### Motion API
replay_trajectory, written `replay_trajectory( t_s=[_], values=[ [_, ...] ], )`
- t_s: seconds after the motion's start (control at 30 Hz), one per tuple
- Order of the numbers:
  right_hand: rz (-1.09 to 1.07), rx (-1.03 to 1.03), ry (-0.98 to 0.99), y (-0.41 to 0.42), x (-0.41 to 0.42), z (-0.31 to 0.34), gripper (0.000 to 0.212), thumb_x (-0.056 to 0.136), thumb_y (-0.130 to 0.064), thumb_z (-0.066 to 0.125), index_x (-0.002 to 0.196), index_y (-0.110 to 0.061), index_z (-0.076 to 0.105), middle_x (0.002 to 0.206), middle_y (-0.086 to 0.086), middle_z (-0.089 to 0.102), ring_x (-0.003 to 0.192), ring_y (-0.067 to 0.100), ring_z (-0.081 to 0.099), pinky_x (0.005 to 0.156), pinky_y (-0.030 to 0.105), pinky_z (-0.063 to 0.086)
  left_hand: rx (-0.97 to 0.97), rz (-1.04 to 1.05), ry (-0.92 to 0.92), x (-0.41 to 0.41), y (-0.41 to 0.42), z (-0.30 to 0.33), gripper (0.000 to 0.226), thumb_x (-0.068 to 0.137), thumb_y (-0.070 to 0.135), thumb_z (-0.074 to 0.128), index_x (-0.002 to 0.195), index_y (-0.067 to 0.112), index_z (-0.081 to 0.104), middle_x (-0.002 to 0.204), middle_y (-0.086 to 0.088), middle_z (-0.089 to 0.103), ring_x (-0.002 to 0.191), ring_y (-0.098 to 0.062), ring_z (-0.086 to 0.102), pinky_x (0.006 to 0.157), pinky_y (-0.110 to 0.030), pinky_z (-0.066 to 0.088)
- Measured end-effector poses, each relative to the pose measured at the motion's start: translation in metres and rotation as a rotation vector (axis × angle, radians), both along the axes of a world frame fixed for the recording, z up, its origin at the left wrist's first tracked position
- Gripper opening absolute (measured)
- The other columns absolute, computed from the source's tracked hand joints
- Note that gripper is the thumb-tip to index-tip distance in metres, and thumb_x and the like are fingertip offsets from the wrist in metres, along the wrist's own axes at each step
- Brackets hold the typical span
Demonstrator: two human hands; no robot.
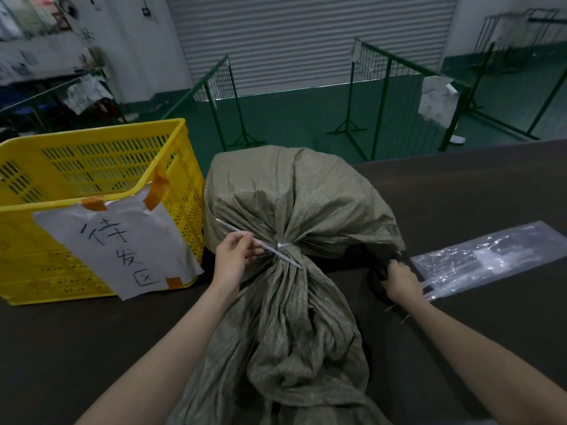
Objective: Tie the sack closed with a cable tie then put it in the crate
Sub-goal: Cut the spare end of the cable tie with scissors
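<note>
A grey-green woven sack lies on the dark table, its neck bunched and pointing toward me. A white cable tie is looped tight round the neck, its long tail sticking out to the upper left. My left hand pinches that tail just left of the neck. My right hand grips a dark object, which looks like scissors, on the table right of the sack. The yellow slatted crate stands to the left, touching the sack, with a taped paper sign on its front.
A clear plastic bag of cable ties lies on the table at the right. Beyond the table's far edge are green wire-mesh barriers on a green floor and a roller shutter.
</note>
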State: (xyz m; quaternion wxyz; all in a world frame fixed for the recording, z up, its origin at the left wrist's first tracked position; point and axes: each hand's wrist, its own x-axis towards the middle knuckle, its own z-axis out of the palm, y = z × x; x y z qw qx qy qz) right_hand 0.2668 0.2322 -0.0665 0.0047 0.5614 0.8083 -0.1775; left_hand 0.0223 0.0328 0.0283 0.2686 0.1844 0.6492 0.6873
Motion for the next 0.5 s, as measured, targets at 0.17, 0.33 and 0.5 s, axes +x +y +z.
replay_trajectory(
  t_s=[0.17,0.33,0.5],
  values=[
    [0.056,0.069,0.096,-0.002,-0.001,0.005,0.022,0.085,-0.005,0.046,0.103,-0.002,0.058,0.112,0.018,0.056,0.103,0.039,0.056,0.082,0.042,0.047,-0.027,0.025,0.005,0.000,-0.003,-0.001,0.015,0.097,0.017,0.051,0.084,0.012,0.058,0.075,-0.003,0.066,0.060,-0.009,0.063,0.056,-0.018,0.048],
    [0.137,0.040,0.403,-0.019,-0.014,0.032,0.020,0.084,-0.005,0.053,0.095,-0.009,0.068,0.097,0.013,0.068,0.091,0.033,0.062,0.075,0.034,0.046,-0.005,0.046,0.018,0.005,-0.006,0.005,0.016,0.097,0.015,0.051,0.083,0.013,0.058,0.074,-0.003,0.065,0.058,-0.007,0.061,0.057,-0.021,0.045],
    [0.324,0.026,0.676,-0.064,-0.037,0.068,0.012,0.082,-0.002,0.062,0.088,-0.007,0.072,0.073,0.001,0.065,0.068,0.014,0.059,0.059,0.008,0.038,0.032,0.041,0.069,0.014,-0.009,0.014,0.017,0.097,0.012,0.050,0.081,0.012,0.056,0.073,-0.006,0.063,0.056,-0.006,0.062,0.052,-0.015,0.048]
  ],
)
